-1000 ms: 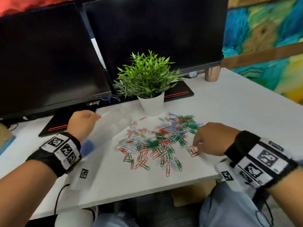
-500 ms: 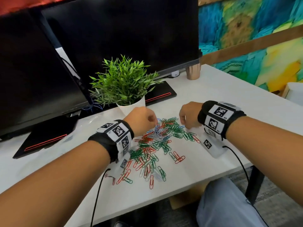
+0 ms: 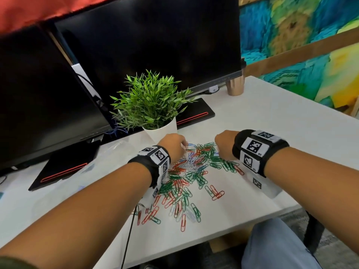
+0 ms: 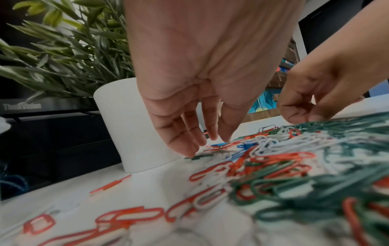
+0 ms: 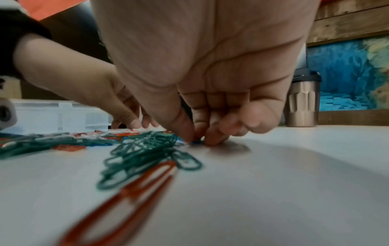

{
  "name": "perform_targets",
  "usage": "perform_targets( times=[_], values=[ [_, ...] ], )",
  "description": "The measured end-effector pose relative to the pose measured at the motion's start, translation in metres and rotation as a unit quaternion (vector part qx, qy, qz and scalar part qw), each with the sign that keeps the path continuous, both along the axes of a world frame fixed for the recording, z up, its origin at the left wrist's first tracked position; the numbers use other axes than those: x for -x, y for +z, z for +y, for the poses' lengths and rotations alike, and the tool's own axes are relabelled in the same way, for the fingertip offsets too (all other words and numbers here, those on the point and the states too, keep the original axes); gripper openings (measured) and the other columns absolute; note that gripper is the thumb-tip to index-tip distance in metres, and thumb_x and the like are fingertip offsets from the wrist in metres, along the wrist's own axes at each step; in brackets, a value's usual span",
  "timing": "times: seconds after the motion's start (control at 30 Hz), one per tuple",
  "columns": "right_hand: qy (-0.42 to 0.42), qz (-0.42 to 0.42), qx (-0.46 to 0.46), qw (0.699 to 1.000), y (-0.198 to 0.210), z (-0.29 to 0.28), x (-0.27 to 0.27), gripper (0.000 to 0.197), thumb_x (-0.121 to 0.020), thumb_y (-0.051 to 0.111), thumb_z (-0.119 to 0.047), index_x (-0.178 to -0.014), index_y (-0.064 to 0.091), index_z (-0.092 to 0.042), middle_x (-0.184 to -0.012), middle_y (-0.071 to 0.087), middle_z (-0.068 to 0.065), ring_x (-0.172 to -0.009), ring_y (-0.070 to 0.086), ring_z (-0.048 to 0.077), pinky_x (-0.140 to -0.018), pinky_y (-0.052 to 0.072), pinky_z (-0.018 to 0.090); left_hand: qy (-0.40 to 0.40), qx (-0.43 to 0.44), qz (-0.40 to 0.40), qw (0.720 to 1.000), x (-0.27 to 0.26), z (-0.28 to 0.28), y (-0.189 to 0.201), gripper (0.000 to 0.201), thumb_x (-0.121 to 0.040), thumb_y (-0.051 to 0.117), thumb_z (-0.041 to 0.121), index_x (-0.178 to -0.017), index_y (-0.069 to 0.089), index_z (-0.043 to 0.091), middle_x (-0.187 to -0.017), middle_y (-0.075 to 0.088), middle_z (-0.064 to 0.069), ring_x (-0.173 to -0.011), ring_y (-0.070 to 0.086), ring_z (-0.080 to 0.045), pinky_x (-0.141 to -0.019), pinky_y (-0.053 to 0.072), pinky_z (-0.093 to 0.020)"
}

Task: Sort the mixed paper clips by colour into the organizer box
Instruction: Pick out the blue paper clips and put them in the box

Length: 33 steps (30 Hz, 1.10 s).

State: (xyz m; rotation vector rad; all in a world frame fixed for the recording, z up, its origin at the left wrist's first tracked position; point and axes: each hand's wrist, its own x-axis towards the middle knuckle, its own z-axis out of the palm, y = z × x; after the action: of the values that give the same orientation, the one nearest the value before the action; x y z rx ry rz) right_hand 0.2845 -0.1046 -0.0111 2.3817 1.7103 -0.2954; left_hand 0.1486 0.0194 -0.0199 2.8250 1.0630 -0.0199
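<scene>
A mixed pile of red, green, white and blue paper clips (image 3: 192, 171) lies spread on the white desk (image 3: 272, 133). My left hand (image 3: 183, 145) hangs over the pile's far left edge, its fingers (image 4: 187, 146) pointing down and touching clips beside the plant pot, holding nothing. At the pile's far right edge my right hand (image 3: 217, 150) pinches a small blue paper clip (image 5: 195, 142) against the desk between thumb and fingertips (image 5: 212, 139). The clear organizer box (image 5: 58, 114) stands left of the pile, faint in the head view.
A potted plant (image 3: 151, 107) in a white pot (image 4: 126, 126) stands just behind the pile. Two dark monitors (image 3: 155, 45) with black bases (image 3: 64, 167) line the back. A copper tumbler (image 3: 235, 87) is at the back right. The desk's front edge (image 3: 233, 228) is near.
My left hand came from the box at the left over to the pile's far edge. My right hand moved from the pile's near right side to its far right edge.
</scene>
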Motion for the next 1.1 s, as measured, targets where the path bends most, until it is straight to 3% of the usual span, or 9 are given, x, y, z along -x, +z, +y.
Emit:
perform_targets(
  times=[0.07,0.2,0.33,0.5,0.63,0.77,0.87,1.0,1.1],
  values=[
    [0.006,0.008,0.009,1.0,0.0,0.0,0.001,0.01,-0.095,0.047,-0.013,-0.095,0.055,-0.007,-0.093,0.06,0.01,-0.079,0.055,0.024,-0.068,0.045,0.028,-0.018,-0.016,0.002,1.0,-0.003,0.003,-0.001,0.027,-0.092,0.053,0.013,-0.115,0.067,0.017,-0.121,0.061,-0.008,-0.111,0.055,-0.025,-0.093,0.044,-0.032],
    [-0.001,0.013,-0.01,1.0,0.002,-0.002,0.001,0.016,-0.097,0.045,-0.02,-0.097,0.054,-0.008,-0.099,0.059,0.011,-0.083,0.056,0.025,-0.072,0.047,0.029,-0.043,-0.036,0.011,0.998,-0.013,0.008,-0.003,0.033,-0.094,0.051,0.015,-0.125,0.063,0.016,-0.13,0.059,-0.007,-0.119,0.052,-0.025,-0.1,0.043,-0.036],
    [-0.013,0.044,-0.067,0.997,0.006,-0.005,0.001,0.034,-0.1,0.038,-0.03,-0.115,0.055,-0.005,-0.119,0.058,0.016,-0.099,0.057,0.029,-0.076,0.042,0.03,-0.05,-0.039,0.037,0.997,-0.025,0.008,-0.004,0.025,-0.093,0.051,0.011,-0.108,0.07,0.01,-0.114,0.066,-0.012,-0.109,0.058,-0.031,-0.09,0.049,-0.035],
    [-0.005,0.085,-0.131,0.988,0.007,-0.004,0.002,0.018,-0.098,0.037,-0.031,-0.091,0.042,-0.015,-0.111,0.058,0.016,-0.082,0.044,0.027,-0.073,0.038,0.031,-0.025,-0.05,0.051,0.997,-0.033,0.01,-0.006,0.017,-0.089,0.06,0.012,-0.101,0.072,0.012,-0.107,0.067,-0.008,-0.101,0.06,-0.027,-0.082,0.05,-0.032],
    [0.017,0.09,-0.142,0.986,0.009,-0.005,0.002,0.016,-0.096,0.039,-0.028,-0.088,0.037,-0.015,-0.104,0.057,0.015,-0.081,0.044,0.026,-0.071,0.038,0.031,0.024,0.0,0.057,0.998,-0.034,0.014,-0.012,0.018,-0.089,0.059,0.013,-0.099,0.07,0.004,-0.101,0.069,-0.013,-0.097,0.064,-0.03,-0.084,0.054,-0.039],
    [0.03,0.09,-0.131,0.987,0.009,-0.005,0.004,0.016,-0.096,0.041,-0.029,-0.089,0.041,-0.015,-0.092,0.05,0.009,-0.082,0.047,0.027,-0.071,0.04,0.032,0.055,0.086,0.048,0.994,-0.03,0.017,-0.01,0.025,-0.087,0.065,0.021,-0.102,0.07,0.002,-0.097,0.07,-0.014,-0.084,0.063,-0.027,-0.074,0.053,-0.034],
    [0.037,0.09,-0.137,0.986,0.011,-0.008,0.005,0.017,-0.094,0.047,-0.028,-0.082,0.044,-0.016,-0.086,0.047,0.005,-0.081,0.049,0.025,-0.069,0.04,0.031,0.051,0.117,0.045,0.991,-0.024,0.015,-0.006,0.029,-0.082,0.072,0.025,-0.097,0.073,0.001,-0.095,0.072,-0.013,-0.087,0.066,-0.027,-0.078,0.056,-0.037],
    [0.055,0.084,-0.152,0.983,0.012,-0.007,0.007,0.028,-0.087,0.056,-0.02,-0.066,0.039,-0.019,-0.074,0.045,0.0,-0.075,0.048,0.023,-0.058,0.037,0.027,0.045,0.156,-0.052,0.985,-0.011,0.007,0.003,0.01,-0.082,0.071,0.009,-0.076,0.073,0.001,-0.077,0.071,-0.014,-0.071,0.066,-0.025,-0.074,0.058,-0.036],
    [0.064,0.096,-0.162,0.98,0.012,-0.006,0.007,0.029,-0.083,0.059,-0.012,-0.062,0.039,-0.018,-0.068,0.043,-0.003,-0.071,0.047,0.021,-0.055,0.035,0.025,0.112,0.266,-0.21,0.934,0.002,0.007,0.007,0.012,-0.085,0.06,-0.005,-0.08,0.063,0.006,-0.065,0.06,-0.012,-0.057,0.058,-0.019,-0.064,0.055,-0.034]
  ],
)
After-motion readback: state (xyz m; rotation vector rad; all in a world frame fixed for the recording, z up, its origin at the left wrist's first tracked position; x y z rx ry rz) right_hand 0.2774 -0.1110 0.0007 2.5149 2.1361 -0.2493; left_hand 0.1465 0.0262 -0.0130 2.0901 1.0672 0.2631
